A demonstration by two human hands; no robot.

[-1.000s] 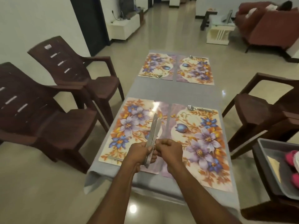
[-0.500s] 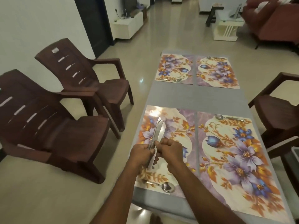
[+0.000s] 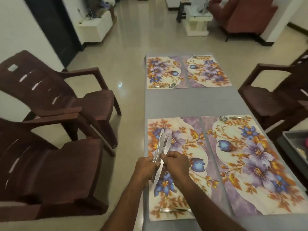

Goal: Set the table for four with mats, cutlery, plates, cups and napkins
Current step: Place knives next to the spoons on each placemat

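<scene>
Several floral mats lie on the grey table: two near ones and two far ones. Over the near left mat my left hand grips a bundle of steel knives, blades fanned away from me. My right hand pinches one knife of that bundle. One spoon lies on each mat: at the near left mat's front edge, on the near right mat's far edge, and on the far mats.
Two brown plastic chairs stand left of the table and another on the right. A grey tray sits at the right edge. A red sofa and a white side table are farther back.
The view has shifted so the table sits farther right and nearer. Both hands stay together on the knives, whose blades have fanned apart a little.
</scene>
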